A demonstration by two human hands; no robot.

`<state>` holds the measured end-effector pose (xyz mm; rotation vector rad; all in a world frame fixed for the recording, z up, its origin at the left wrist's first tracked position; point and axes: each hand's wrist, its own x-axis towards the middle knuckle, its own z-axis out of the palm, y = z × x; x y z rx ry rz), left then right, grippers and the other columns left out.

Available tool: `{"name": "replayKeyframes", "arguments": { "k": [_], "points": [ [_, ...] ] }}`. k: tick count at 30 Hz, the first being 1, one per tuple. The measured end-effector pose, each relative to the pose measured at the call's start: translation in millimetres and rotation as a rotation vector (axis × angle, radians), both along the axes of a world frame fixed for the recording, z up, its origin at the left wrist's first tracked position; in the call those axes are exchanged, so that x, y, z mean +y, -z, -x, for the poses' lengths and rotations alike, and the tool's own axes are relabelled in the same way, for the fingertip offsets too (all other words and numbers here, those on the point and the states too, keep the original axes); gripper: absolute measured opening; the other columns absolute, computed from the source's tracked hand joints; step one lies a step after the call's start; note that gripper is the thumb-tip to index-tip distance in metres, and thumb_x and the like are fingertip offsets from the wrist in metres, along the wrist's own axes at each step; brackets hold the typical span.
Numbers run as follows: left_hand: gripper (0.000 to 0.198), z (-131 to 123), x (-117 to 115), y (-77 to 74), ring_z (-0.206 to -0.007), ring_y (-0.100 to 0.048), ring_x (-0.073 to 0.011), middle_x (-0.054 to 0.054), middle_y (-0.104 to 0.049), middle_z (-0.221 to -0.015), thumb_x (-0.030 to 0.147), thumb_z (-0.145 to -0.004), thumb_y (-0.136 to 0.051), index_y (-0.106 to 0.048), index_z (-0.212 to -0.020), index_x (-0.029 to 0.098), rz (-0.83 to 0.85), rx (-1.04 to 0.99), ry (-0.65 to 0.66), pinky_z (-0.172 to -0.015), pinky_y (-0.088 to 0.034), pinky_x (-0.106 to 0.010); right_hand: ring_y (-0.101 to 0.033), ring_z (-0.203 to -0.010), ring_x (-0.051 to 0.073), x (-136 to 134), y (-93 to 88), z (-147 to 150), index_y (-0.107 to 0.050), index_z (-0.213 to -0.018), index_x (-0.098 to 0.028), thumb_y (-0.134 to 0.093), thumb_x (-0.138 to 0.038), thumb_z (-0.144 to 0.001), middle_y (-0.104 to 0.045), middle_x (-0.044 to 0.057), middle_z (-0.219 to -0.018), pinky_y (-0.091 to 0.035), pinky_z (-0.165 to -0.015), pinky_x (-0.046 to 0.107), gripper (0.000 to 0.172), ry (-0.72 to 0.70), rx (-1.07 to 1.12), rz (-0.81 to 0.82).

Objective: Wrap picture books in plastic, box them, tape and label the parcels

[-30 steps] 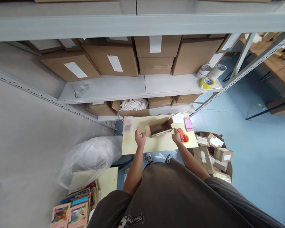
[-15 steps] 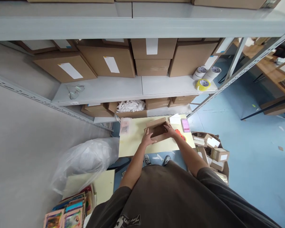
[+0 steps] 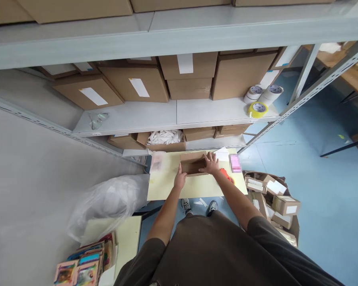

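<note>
An open cardboard box [image 3: 193,168] sits on the pale yellow tabletop [image 3: 164,188], its inside facing up at me. At its left end, my left hand [image 3: 179,178] grips the near corner, with a finger running up along the side. My right hand [image 3: 211,163] spans the right end, thumb inside the wall and fingers over the outer edge and flap. Close to my right wrist lies an orange-red tape dispenser or similar tool [image 3: 224,173], partly covered by the forearm. White paper [image 3: 221,154] and a pink stack [image 3: 235,163] are at the table's right end.
Shelves with cartons [image 3: 191,88] rise ahead, holding tape rolls [image 3: 257,109] and glasses [image 3: 98,120]. Beneath is a box of white filler [image 3: 166,137]. A plastic bag [image 3: 116,198] and picture books [image 3: 86,264] are left. A bin of small parcels [image 3: 286,205] stands right.
The box has turned squarer to the table and sits flatter. My left hand has moved to its left end, and my right hand has spread over the right end. The view has shifted slightly.
</note>
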<state>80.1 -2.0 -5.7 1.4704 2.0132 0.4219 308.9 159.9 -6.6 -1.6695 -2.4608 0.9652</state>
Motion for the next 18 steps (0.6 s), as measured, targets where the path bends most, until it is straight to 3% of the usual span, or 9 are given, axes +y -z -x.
{"name": "replayKeyframes", "arguments": {
  "k": [5,7,10,13,15,18],
  "points": [
    [0.010,1,5,2.1,-0.132,-0.067,-0.0323,-0.001,-0.019,-0.182,0.017,-0.092,-0.071,-0.079,-0.091,0.023,0.048,0.041,-0.004,-0.116,-0.052,-0.044,-0.036,-0.154,0.054,11,18.1,-6,-0.033,-0.170,-0.032,-0.096,-0.063,-0.060,-0.027,0.024,-0.174,-0.037,-0.118,0.068,0.130,0.029,0.057,0.257],
    [0.010,0,8,1.1,-0.131,-0.068,-0.0325,-0.001,-0.019,-0.182,0.016,-0.090,-0.071,-0.079,-0.090,0.023,0.057,0.039,-0.006,-0.115,-0.054,-0.044,-0.046,-0.148,0.052,9,22.9,-7,-0.037,-0.168,-0.033,-0.097,-0.056,-0.062,-0.034,0.025,-0.169,-0.041,-0.116,0.065,0.124,0.060,0.059,0.300],
    [0.013,-1,12,-2.9,-0.137,-0.065,-0.0324,-0.001,-0.017,-0.182,0.011,-0.088,-0.070,-0.077,-0.088,0.022,0.065,0.035,0.008,-0.115,-0.054,-0.045,-0.042,-0.150,0.053,7,22.2,-10,-0.038,-0.166,-0.036,-0.097,-0.052,-0.064,-0.031,0.023,-0.170,-0.042,-0.115,0.067,0.119,0.085,0.067,0.301],
    [0.013,-2,18,-6.2,-0.150,-0.052,-0.0326,-0.001,-0.014,-0.183,0.010,-0.087,-0.070,-0.076,-0.088,0.022,0.062,0.034,0.044,-0.116,-0.052,-0.045,-0.022,-0.159,0.058,7,15.7,-13,-0.038,-0.165,-0.032,-0.094,-0.052,-0.068,-0.020,0.023,-0.176,-0.030,-0.118,0.077,0.114,0.108,0.054,0.255],
    [0.013,-2,21,-6.7,-0.158,-0.041,-0.0334,-0.001,-0.008,-0.183,0.012,-0.086,-0.073,-0.076,-0.094,0.022,0.055,0.034,0.062,-0.118,-0.051,-0.048,-0.009,-0.162,0.057,7,10.3,-16,-0.040,-0.164,-0.029,-0.090,-0.052,-0.074,-0.014,0.022,-0.178,-0.019,-0.121,0.080,0.106,0.127,0.064,0.173],
    [0.032,2,21,-6.1,-0.166,-0.023,-0.0363,-0.003,-0.003,-0.184,0.012,-0.080,-0.080,-0.075,-0.109,0.022,0.018,0.013,0.078,-0.124,-0.045,-0.053,-0.005,-0.165,0.050,4,0.0,-16,-0.043,-0.162,-0.026,-0.079,-0.046,-0.085,-0.017,0.019,-0.179,-0.017,-0.126,0.076,0.087,0.181,0.148,0.012]
  ]
}}
